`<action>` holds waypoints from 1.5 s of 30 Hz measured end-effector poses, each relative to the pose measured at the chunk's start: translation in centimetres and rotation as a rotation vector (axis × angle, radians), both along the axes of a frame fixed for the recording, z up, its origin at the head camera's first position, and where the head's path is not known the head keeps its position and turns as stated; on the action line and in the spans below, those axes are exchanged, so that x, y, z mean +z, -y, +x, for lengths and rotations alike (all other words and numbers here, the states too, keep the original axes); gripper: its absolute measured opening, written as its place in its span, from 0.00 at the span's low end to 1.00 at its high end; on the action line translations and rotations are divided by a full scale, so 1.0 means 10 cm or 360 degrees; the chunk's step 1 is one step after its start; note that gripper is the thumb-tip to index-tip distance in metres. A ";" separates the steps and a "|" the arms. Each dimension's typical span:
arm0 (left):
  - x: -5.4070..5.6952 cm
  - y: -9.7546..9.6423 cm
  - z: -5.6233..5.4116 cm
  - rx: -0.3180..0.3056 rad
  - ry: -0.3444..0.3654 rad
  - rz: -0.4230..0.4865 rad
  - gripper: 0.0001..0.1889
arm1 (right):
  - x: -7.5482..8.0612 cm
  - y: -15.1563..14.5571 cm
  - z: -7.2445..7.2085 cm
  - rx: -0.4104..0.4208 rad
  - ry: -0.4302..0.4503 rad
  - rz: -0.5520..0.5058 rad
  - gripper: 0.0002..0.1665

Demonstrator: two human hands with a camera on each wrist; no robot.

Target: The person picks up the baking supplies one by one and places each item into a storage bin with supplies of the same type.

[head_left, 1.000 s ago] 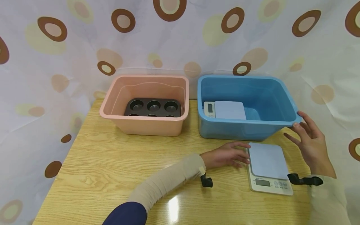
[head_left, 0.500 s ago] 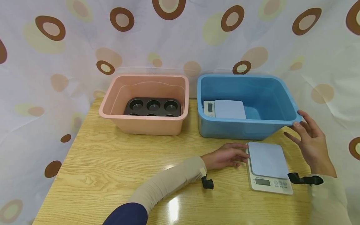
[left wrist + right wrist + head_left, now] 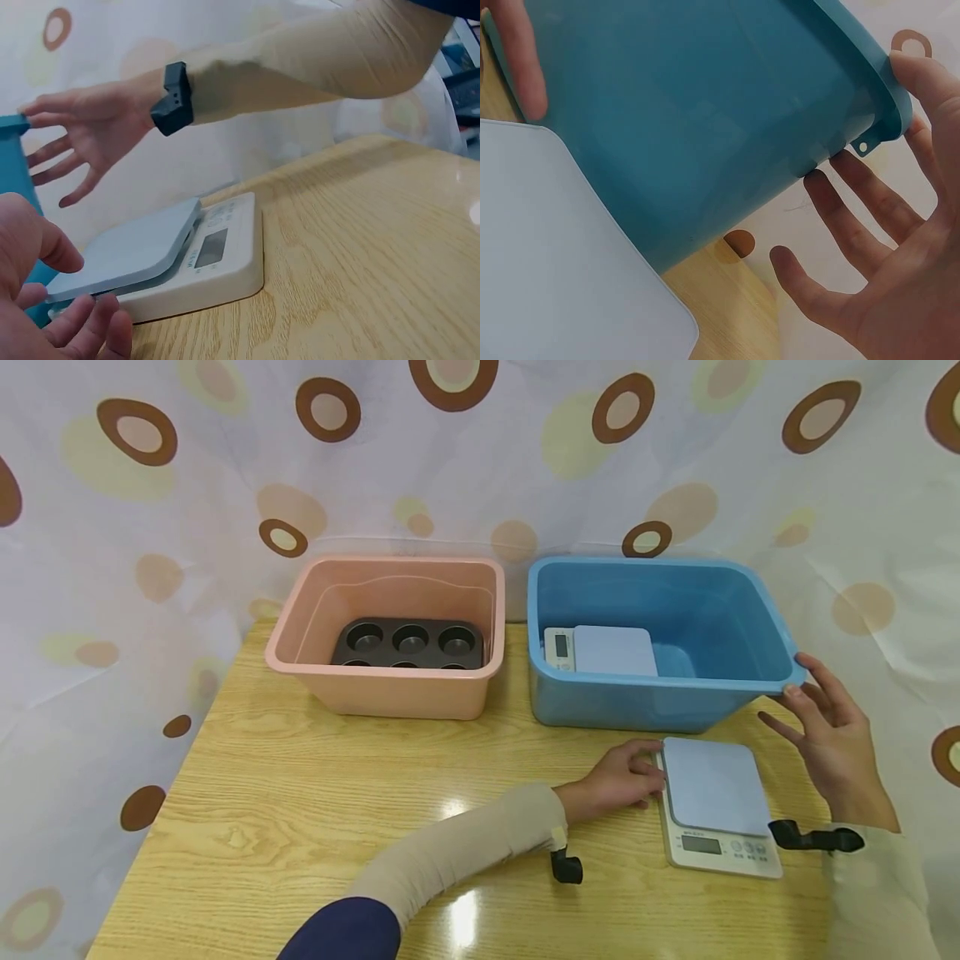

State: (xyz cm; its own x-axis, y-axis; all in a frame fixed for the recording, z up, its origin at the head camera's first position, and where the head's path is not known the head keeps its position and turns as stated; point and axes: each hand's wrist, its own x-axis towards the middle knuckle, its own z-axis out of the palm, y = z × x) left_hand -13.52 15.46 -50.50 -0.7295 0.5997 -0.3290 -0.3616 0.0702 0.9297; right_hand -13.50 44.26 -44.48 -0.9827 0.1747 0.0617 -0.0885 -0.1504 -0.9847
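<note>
A white kitchen scale [image 3: 716,802] with a pale platform lies on the table in front of the blue tub [image 3: 622,706]. At its left edge, my left hand [image 3: 617,781] has its fingers bent against the side; in the left wrist view the thumb [image 3: 64,253] is over the platform's edge. My right hand [image 3: 843,752] pinches the tub's front right rim corner between thumb and fingers, with the little finger apart. Inside the blue tub, at its left, a second kitchen scale [image 3: 615,650] leans, its lower part hidden by the front wall.
Left of the blue tub stands a pink tub [image 3: 405,697] holding a dark muffin tin [image 3: 408,642]. Both tubs stand at the back of the wooden table [image 3: 300,810], before a patterned curtain [image 3: 450,460].
My left hand's fingers have bent more and come against the scale's left edge, and the wrist has shifted slightly right. My right hand keeps its hold on the tub's corner.
</note>
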 end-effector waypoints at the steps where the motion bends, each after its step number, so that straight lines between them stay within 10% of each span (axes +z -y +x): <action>1: 0.00 -0.01 0.01 -0.0012 -0.0056 -0.0034 0.31 | 0.00 0.00 0.00 0.0001 -0.0001 -0.0001 0.36; 11: 0.03 -0.07 0.08 -0.0055 -0.0509 -0.0419 0.34 | 0.00 0.00 -0.01 0.0005 -0.0001 0.0002 0.36; 26: 0.17 -0.11 0.13 0.0135 -0.0200 -0.0273 0.28 | 0.00 0.01 0.00 0.0013 -0.0017 -0.0036 0.35; 37: 0.23 -0.20 0.10 0.0499 0.0301 -0.0008 0.27 | -0.05 0.01 0.01 0.0048 -0.0040 -0.0095 0.35; 45: 0.19 -0.17 0.10 0.0368 0.0175 -0.0024 0.31 | -0.03 0.01 0.00 0.0056 -0.0055 -0.0128 0.35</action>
